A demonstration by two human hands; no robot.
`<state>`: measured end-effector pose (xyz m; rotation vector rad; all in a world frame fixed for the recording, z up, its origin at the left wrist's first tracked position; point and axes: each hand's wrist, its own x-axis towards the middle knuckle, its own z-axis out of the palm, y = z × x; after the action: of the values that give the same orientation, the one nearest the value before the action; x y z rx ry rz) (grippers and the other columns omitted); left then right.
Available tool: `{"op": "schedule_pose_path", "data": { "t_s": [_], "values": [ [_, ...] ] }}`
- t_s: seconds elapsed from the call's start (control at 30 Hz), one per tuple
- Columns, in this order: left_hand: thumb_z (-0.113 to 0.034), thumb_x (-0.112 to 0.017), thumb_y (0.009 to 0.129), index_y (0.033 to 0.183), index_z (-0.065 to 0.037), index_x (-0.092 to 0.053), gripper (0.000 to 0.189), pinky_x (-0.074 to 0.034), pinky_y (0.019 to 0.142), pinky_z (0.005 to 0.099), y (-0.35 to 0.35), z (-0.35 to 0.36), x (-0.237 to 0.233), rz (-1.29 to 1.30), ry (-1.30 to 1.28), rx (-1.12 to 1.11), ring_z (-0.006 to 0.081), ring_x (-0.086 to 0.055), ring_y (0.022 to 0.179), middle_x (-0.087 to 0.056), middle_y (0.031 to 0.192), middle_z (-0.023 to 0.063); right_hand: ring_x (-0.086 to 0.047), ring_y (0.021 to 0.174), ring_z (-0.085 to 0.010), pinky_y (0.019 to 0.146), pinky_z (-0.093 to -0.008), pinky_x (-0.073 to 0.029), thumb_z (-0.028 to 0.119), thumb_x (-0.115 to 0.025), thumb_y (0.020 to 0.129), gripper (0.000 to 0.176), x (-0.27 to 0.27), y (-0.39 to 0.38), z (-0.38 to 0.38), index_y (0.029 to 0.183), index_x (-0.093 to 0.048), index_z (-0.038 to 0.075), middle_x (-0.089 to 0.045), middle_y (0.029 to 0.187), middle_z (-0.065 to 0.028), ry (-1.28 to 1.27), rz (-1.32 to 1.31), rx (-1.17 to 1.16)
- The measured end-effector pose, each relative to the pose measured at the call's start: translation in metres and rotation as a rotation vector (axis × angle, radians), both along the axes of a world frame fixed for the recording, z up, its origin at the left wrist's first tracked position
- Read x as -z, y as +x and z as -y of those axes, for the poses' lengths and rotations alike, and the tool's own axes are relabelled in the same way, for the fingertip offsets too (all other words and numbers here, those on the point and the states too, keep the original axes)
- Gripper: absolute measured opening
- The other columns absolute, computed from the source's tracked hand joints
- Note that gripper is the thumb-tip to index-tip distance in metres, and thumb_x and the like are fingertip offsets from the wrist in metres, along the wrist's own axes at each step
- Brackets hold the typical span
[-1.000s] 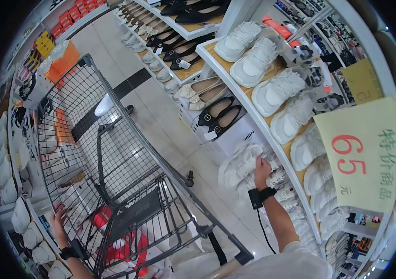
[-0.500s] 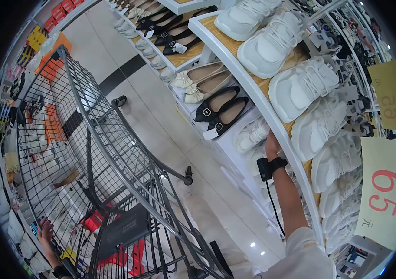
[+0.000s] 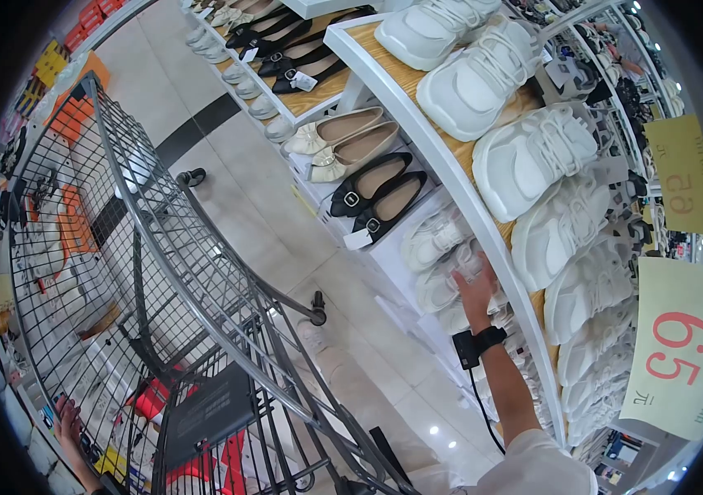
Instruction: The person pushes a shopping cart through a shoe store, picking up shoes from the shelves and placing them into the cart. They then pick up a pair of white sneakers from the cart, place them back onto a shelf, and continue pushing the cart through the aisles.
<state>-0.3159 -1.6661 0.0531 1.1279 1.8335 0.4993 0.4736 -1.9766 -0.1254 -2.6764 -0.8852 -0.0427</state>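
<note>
My right hand (image 3: 477, 287), with a black band and a small box at the wrist, reaches under the edge of the upper shelf. Its fingers are apart, right at a white sneaker (image 3: 440, 290) on the lower tier. Another white sneaker (image 3: 434, 241) sits just behind that one. Beside them are black flats with buckles (image 3: 378, 198) and cream flats (image 3: 341, 142). At the far left, my left hand (image 3: 68, 422) rests at the side of a wire shopping cart (image 3: 178, 264), its fingers stretched out along the mesh.
Large white sneakers (image 3: 537, 161) line the upper shelf (image 3: 450, 177) on my right. A yellow price sign (image 3: 677, 346) hangs at its side. Tiled floor (image 3: 285, 223) runs between the cart and the shelves. A dark folded panel (image 3: 207, 412) sits in the cart.
My right hand has come partly out from behind the shelf edge, moving down in view, and its fingers now show. The view has shifted slightly, moving the cart and flats left.
</note>
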Motion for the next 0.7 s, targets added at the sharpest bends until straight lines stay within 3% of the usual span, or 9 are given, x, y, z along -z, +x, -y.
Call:
{"op": "schedule_pose_path", "data": {
  "t_s": [0.07,0.1,0.27,0.43,0.5,0.7],
  "values": [
    [-0.03,-0.054,0.082,0.123,-0.006,-0.044,0.048,-0.035,0.083,0.0267,-0.005,0.0,0.001,-0.058,-0.003,-0.022,0.0166,-0.051,0.097,-0.053,0.113,0.0092,-0.044,0.107,-0.0324,0.092,-0.0373,-0.032,0.019,-0.074,0.063,0.065,0.008,0.003,0.001,0.116,-0.044,-0.001,-0.048,0.115,-0.0175,0.101,-0.087,0.076],
    [-0.029,-0.054,0.082,0.123,-0.006,-0.043,0.048,-0.035,0.085,0.0271,-0.047,-0.003,0.015,-0.015,-0.001,-0.013,0.0169,-0.05,0.099,-0.053,0.113,0.0092,-0.044,0.107,-0.0324,0.092,-0.0373,-0.032,0.019,-0.074,0.063,0.065,0.009,0.003,0.003,0.116,-0.044,-0.001,-0.048,0.115,-0.0175,0.09,-0.081,0.082],
    [-0.029,-0.053,0.082,0.123,-0.005,-0.043,0.049,-0.033,0.089,0.0288,-0.005,0.003,0.006,-0.007,0.016,-0.008,0.0186,-0.048,0.103,-0.051,0.115,0.01,-0.048,0.1,-0.0322,0.089,-0.0378,-0.034,0.02,-0.076,0.06,0.058,0.001,-0.001,-0.002,0.108,-0.05,-0.001,-0.054,0.104,-0.0179,0.226,-0.157,0.123],
    [-0.028,-0.05,0.084,0.123,-0.004,-0.043,0.047,-0.035,0.088,0.029,-0.006,-0.002,0.006,-0.009,0.009,0.008,0.0189,-0.05,0.103,-0.052,0.116,0.0097,-0.048,0.101,-0.0323,0.092,-0.0383,-0.032,0.02,-0.074,0.062,0.057,-0.002,-0.004,-0.006,0.107,-0.05,-0.004,-0.053,0.106,-0.0195,0.179,-0.161,0.185],
    [-0.028,-0.049,0.084,0.123,-0.004,-0.043,0.046,-0.036,0.088,0.0291,-0.007,-0.001,0.007,-0.007,0.006,0.013,0.019,-0.051,0.103,-0.052,0.116,0.0096,-0.045,0.105,-0.0329,0.094,-0.0392,-0.03,0.02,-0.074,0.062,0.061,-0.017,-0.008,-0.011,0.111,-0.047,-0.005,-0.05,0.11,-0.0206,0.275,-0.392,0.267],
    [-0.027,-0.047,0.086,0.122,-0.003,-0.043,0.044,-0.038,0.087,0.0293,-0.004,-0.001,0.003,-0.006,0.009,0.014,0.0193,-0.052,0.102,-0.052,0.116,0.0094,-0.037,0.113,-0.035,0.098,-0.0382,-0.024,0.02,-0.073,0.064,0.072,-0.026,-0.003,-0.016,0.12,-0.036,-0.006,-0.041,0.121,-0.0238,0.372,-0.49,0.306]
  ]
}}
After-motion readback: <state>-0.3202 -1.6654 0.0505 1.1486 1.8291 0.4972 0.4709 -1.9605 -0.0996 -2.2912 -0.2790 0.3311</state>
